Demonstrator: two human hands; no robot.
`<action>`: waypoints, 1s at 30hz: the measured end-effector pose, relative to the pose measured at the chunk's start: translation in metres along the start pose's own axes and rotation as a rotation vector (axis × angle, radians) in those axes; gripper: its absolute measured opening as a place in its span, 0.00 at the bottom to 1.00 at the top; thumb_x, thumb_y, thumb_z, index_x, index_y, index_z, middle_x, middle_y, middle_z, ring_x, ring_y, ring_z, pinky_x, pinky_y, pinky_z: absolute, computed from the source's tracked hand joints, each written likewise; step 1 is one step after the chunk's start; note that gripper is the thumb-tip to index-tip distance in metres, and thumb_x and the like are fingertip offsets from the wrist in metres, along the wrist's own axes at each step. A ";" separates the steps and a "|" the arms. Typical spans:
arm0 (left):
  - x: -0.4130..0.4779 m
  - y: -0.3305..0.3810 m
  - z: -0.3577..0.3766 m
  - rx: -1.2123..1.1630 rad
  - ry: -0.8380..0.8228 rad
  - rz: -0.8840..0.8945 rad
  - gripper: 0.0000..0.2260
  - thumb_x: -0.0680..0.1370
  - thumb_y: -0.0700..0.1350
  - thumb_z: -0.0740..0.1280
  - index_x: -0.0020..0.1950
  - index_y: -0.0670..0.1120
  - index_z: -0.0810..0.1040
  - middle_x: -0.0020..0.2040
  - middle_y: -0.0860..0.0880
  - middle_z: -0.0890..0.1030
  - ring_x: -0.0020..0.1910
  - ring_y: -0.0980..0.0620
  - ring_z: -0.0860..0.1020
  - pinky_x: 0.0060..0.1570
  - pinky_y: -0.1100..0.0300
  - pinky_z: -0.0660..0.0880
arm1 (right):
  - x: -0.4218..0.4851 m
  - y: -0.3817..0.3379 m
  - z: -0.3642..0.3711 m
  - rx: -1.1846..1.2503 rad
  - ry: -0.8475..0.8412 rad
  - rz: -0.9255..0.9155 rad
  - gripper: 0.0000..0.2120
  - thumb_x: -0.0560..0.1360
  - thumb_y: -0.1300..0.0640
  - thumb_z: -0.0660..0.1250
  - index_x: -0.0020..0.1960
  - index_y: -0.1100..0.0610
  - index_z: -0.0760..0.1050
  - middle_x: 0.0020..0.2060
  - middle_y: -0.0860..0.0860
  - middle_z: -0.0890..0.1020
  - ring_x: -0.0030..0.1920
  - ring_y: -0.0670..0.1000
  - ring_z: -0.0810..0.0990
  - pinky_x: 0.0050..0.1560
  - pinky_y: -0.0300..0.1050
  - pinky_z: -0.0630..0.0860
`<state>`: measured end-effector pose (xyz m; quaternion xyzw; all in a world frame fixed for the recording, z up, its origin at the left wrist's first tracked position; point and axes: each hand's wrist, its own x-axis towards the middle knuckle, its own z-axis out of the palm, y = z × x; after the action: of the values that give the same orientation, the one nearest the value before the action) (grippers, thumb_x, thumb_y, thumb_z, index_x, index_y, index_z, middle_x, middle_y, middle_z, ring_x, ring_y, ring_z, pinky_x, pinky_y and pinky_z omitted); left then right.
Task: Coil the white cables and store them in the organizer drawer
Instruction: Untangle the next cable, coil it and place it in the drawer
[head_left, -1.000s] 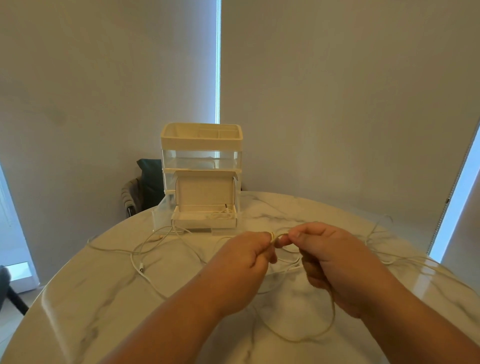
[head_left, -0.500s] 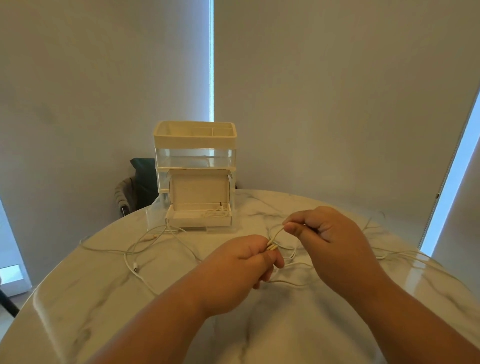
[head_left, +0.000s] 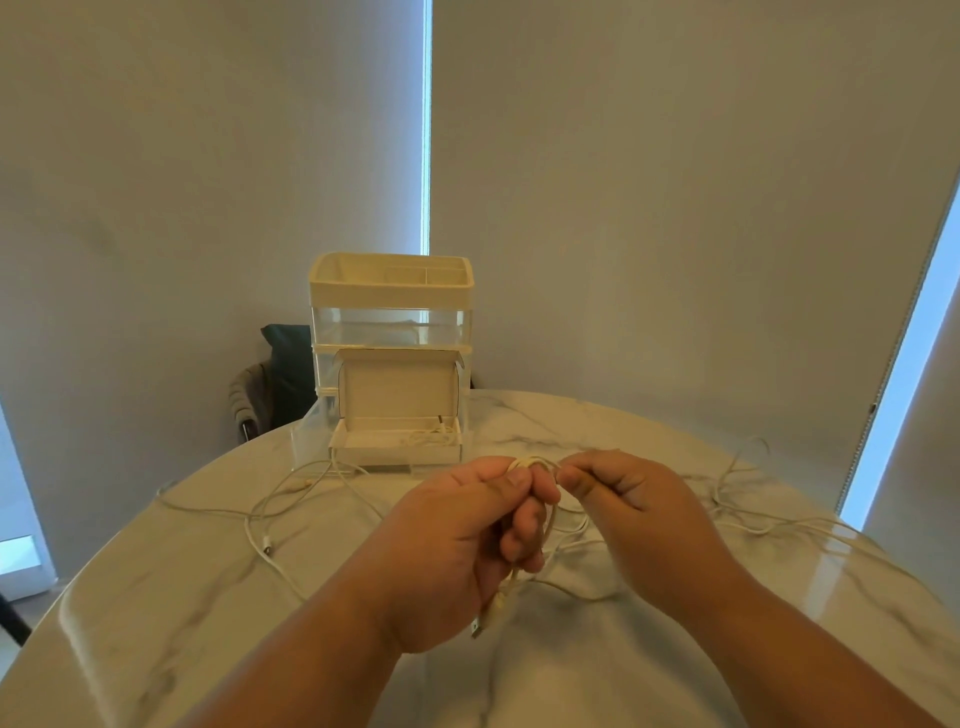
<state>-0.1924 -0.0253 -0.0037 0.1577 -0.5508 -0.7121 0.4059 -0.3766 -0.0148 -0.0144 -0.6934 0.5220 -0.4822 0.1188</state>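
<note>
While the left hand (head_left: 457, 540) clamps the cable (head_left: 530, 462) loops in front of the organizer (head_left: 389, 291), the right hand (head_left: 634, 499) pinches its strand. Light, floppy, probably springy: grip where loops cross!

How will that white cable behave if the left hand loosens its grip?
Probably floppy: the white cable droops below the left hand, its plug dangling. Likely light, since fingers alone hold it. The small loops may well spring apart.
</note>
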 end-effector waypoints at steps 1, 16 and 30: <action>0.000 0.001 0.000 -0.009 0.011 0.003 0.10 0.76 0.44 0.61 0.43 0.41 0.80 0.30 0.48 0.69 0.29 0.52 0.65 0.34 0.59 0.71 | 0.000 0.001 0.001 -0.014 -0.005 0.001 0.08 0.79 0.54 0.66 0.44 0.49 0.83 0.40 0.47 0.84 0.44 0.46 0.82 0.49 0.47 0.76; 0.006 -0.002 -0.001 -0.111 0.134 0.005 0.15 0.83 0.45 0.55 0.39 0.42 0.74 0.28 0.49 0.63 0.27 0.53 0.61 0.33 0.57 0.68 | -0.010 -0.012 0.022 -0.007 0.102 -0.120 0.05 0.74 0.42 0.68 0.46 0.41 0.81 0.47 0.41 0.77 0.43 0.47 0.77 0.42 0.35 0.72; -0.001 0.002 0.003 -0.148 0.056 -0.036 0.18 0.82 0.43 0.55 0.42 0.38 0.81 0.35 0.40 0.82 0.37 0.44 0.83 0.42 0.54 0.82 | -0.006 -0.014 0.018 -0.140 -0.206 -0.096 0.16 0.80 0.55 0.62 0.40 0.37 0.77 0.43 0.45 0.73 0.47 0.41 0.73 0.45 0.29 0.68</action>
<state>-0.1933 -0.0232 -0.0015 0.1571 -0.4823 -0.7533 0.4186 -0.3538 -0.0102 -0.0178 -0.7701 0.5056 -0.3759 0.1002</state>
